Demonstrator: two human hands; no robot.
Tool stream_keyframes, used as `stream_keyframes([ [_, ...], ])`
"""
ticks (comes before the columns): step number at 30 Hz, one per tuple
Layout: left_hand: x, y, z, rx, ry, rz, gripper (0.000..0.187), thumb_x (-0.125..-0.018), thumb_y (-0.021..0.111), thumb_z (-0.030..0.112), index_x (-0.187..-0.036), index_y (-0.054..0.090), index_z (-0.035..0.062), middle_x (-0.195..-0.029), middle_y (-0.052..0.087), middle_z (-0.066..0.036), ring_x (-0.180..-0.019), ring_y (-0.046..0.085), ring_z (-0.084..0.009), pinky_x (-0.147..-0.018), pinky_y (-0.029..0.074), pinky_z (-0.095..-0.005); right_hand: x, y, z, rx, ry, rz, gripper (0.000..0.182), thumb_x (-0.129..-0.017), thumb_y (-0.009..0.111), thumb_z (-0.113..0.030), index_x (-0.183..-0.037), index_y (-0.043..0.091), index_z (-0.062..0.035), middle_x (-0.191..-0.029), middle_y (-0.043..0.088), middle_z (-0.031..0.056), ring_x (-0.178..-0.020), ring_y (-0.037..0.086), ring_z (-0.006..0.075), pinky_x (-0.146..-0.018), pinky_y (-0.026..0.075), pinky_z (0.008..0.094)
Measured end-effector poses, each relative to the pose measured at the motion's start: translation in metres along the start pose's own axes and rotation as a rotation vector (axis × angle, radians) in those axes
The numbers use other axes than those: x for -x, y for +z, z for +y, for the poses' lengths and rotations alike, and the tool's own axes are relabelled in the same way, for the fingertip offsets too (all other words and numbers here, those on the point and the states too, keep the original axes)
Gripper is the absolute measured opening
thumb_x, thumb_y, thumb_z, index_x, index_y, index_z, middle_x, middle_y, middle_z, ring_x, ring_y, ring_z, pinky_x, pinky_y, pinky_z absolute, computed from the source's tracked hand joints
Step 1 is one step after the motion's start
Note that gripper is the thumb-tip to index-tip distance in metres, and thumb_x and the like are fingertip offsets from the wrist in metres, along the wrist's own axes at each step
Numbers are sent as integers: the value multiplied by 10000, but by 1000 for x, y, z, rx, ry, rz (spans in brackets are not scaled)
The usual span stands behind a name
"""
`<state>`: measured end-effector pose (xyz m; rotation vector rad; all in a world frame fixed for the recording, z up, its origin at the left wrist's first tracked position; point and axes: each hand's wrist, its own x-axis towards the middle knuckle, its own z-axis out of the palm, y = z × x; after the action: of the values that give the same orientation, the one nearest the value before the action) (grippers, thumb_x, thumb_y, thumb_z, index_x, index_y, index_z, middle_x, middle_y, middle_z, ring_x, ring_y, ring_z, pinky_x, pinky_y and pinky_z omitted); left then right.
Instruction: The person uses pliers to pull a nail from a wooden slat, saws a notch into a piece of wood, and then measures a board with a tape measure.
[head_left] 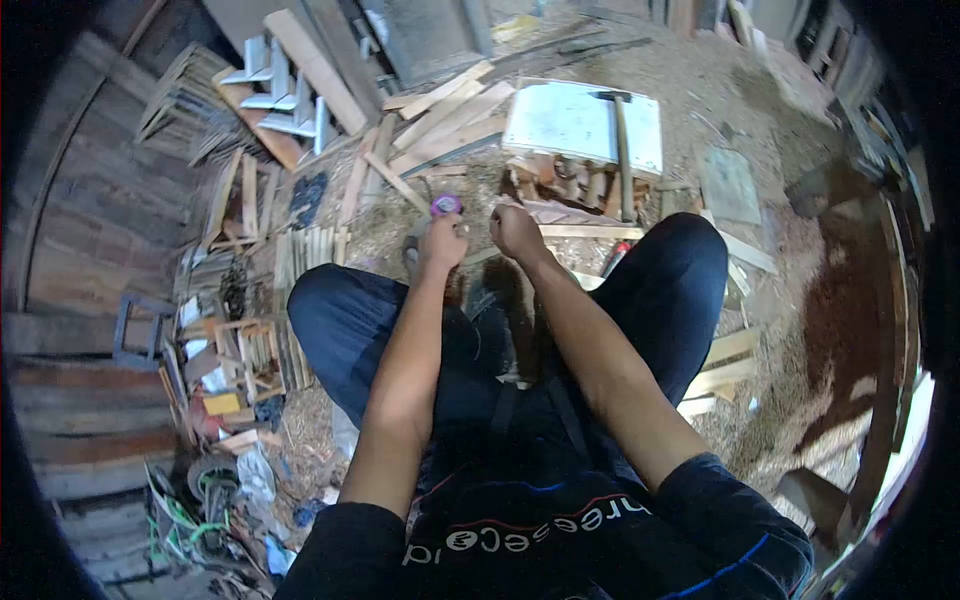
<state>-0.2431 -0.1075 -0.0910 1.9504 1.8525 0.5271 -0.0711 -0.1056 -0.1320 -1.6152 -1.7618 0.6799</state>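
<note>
Two bare forearms stretched forward from a seated pose, knees in dark trousers [340, 320] spread to either side. Left hand [443, 243] closed around a small purple roll [446, 206], seemingly tape, held up just past the knuckles; fingers curled tight on it. Right hand [517, 232] just beside the left, near but not touching, fingers curled in as a loose fist; whether anything sits inside that grip, impossible to tell from this angle. Both hands raised above the sawdust-strewn floor [760, 90], between the knees.

Straight ahead, a low wooden surface with a white top [560, 125], a hammer [622, 150] lying across its right side, head at the far end, handle running back toward the knees. Beneath that top, short turned wooden pieces [570, 182] stacked in a row. Left of it, loose wooden planks [450, 110] piled at angles. Farther left, small wooden frames [240, 195] leaning on a plank wall, more frames and scraps down along the left edge. Near the right knee, a red item [618, 252] partly hidden, kind unclear. Flat offcuts [725, 360] lying on the floor right of the right leg.
</note>
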Motion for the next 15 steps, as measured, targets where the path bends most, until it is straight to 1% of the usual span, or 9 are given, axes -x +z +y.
stream_keyframes([
  [3, 3, -12, -49, 27, -129, 46, 237, -841, 634, 199, -1024, 739, 91, -1027, 691, -251, -1004, 660, -410, -857, 529, -484, -4, 36, -26, 51, -59, -94, 188, -835, 592, -148, -928, 665, -2, -866, 672, 261, -862, 655, 452, -780, 510, 537],
  [4, -7, 4, -90, 93, -167, 7, 229, -837, 632, 181, -1013, 743, 87, -1032, 692, -243, -1003, 664, -412, -857, 534, -477, -3, 48, -33, 51, -59, -81, 166, -817, 593, -125, -912, 660, -6, -876, 672, 260, -867, 658, 457, -775, 513, 540],
  [5, -4, 4, -98, 93, -186, 12, 229, -837, 632, 181, -1013, 743, 87, -1032, 692, -243, -1003, 664, -412, -857, 534, -477, -4, 62, -31, 47, -67, -98, 166, -817, 593, -125, -912, 660, -6, -876, 672, 260, -867, 658, 457, -775, 513, 540],
  [7, 11, 6, -106, -46, -360, 18, 231, -846, 628, 168, -1025, 735, 69, -1030, 695, -242, -1001, 667, -412, -867, 534, -476, -10, 87, -22, 234, -245, -280, 153, -818, 587, -119, -898, 653, -7, -904, 669, 263, -883, 663, 446, -784, 521, 532],
  [8, 17, 5, -111, -64, -387, 39, 240, -861, 625, 178, -1040, 722, 50, -1021, 700, -237, -971, 670, -418, -866, 534, -475, -10, 96, -21, 269, -263, -250, 154, -824, 578, -120, -891, 660, -8, -915, 672, 259, -894, 670, 425, -791, 528, 525],
  [11, 15, 14, -157, -41, -466, -21, 258, -872, 624, 198, -1067, 720, 58, -1062, 696, -224, -977, 664, -418, -882, 528, -474, -19, 109, -7, 296, -218, -299, 151, -840, 558, -111, -888, 662, -13, -904, 682, 232, -891, 676, 410, -793, 529, 529],
  [12, 16, 8, -151, -22, -465, -3, 286, -846, 610, 92, -1113, 684, 20, -1014, 684, -230, -967, 667, -390, -874, 530, -442, -24, 112, -6, 289, -182, -297, 142, -848, 552, -102, -883, 663, -20, -907, 685, 215, -890, 678, 405, -788, 533, 528],
  [13, 12, 13, -160, -22, -471, -8, 286, -846, 610, 92, -1113, 684, 20, -1014, 684, -230, -967, 667, -390, -874, 530, -442, -30, 117, -7, 288, -179, -305, 142, -848, 552, -102, -883, 663, -20, -907, 685, 215, -890, 678, 405, -788, 533, 528],
  [15, 3, 21, -174, 39, -410, 65, 398, -874, 610, 189, -1242, 639, 40, -1232, 633, -223, -1153, 596, -407, -985, 470, -499, -42, 131, -5, 323, -212, -293, 150, -854, 561, -116, -900, 668, -22, -935, 685, 209, -900, 677, 401, -785, 537, 521],
])
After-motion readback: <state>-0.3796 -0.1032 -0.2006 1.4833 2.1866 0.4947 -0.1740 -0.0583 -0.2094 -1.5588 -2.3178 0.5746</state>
